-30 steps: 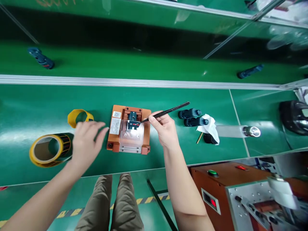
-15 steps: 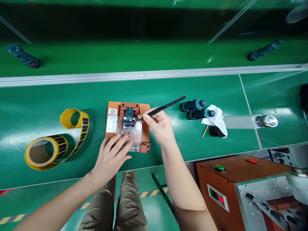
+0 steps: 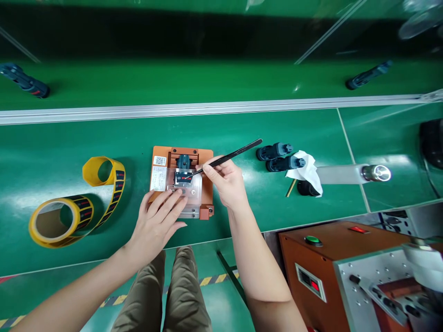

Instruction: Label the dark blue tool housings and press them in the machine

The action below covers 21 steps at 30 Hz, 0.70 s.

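Observation:
My right hand [image 3: 225, 180] pinches a pair of black tweezers [image 3: 238, 151], whose tip reaches a black label [image 3: 183, 178] with red lettering. The label lies in the window of a clear plastic plate [image 3: 194, 203] on an orange fixture [image 3: 206, 157]. A dark blue tool housing [image 3: 183, 161] sits in the fixture, partly under the plate. Flat on the plate's lower left rests my left hand [image 3: 157, 221], fingers stretched out. Whether the label touches the housing all over, I cannot tell.
On the left stands a yellow label roll [image 3: 62, 221] with its strip curling away. Right of my hands lie two dark blue housings [image 3: 275, 151], a white cloth [image 3: 304, 168] and a bottle with a metal top [image 3: 376, 173]. An orange machine [image 3: 321, 253] stands lower right.
My left hand's fingers have shifted slightly up the plate. The tweezers stay at the label. The whole view has slid a little to the left.

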Motion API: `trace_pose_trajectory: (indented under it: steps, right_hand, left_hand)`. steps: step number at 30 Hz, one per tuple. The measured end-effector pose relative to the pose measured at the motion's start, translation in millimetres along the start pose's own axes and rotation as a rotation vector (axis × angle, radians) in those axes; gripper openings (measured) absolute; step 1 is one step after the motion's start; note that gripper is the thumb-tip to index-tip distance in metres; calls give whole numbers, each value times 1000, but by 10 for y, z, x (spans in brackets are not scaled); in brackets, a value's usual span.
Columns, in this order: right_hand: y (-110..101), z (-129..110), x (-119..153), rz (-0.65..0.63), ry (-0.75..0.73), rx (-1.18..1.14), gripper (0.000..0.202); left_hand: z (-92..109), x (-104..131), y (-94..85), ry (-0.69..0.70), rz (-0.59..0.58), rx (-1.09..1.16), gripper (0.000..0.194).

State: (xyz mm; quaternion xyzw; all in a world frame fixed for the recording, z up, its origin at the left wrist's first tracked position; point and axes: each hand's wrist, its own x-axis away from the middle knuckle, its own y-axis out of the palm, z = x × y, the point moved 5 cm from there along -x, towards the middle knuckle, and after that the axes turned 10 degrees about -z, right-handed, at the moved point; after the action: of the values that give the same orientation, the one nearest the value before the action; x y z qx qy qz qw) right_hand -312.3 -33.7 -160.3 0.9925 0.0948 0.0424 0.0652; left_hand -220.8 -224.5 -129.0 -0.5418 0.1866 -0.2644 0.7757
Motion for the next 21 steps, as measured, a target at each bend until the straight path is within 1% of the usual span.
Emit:
trace_pose_trajectory:
  steps: [7, 10, 13, 15, 17, 18, 19, 21]
  right_hand:
    - [-14, -2, -6, 8, -1, 17, 18]
    - [-11, 1, -11, 4, 11, 17, 19]
    - [2, 20, -31, 5, 59, -24, 22]
    - [-36, 7, -25, 82, 59, -95, 24]
    - [-135, -32, 28, 216, 15, -162, 24]
    - [-203, -54, 79, 290, -13, -162, 23]
    - [-272, -73, 142, 350, -32, -121, 22]
    - [-406, -85, 293, 434, -14, 102, 19]
  left_hand:
    - [-78, -187, -63, -50, -113, -64, 70]
    - [-72, -240, -113, -67, -155, -86, 74]
    - [-41, -262, -180, -68, -171, -98, 80]
    - [-32, -273, -202, -50, -172, -88, 83]
    - [-79, -308, -204, -56, -138, -42, 87]
    - [-133, -337, -201, -84, -103, -8, 89]
    - [-202, -371, -193, -124, -69, 35, 92]
    - [-336, -436, -167, -196, -15, 131, 96]
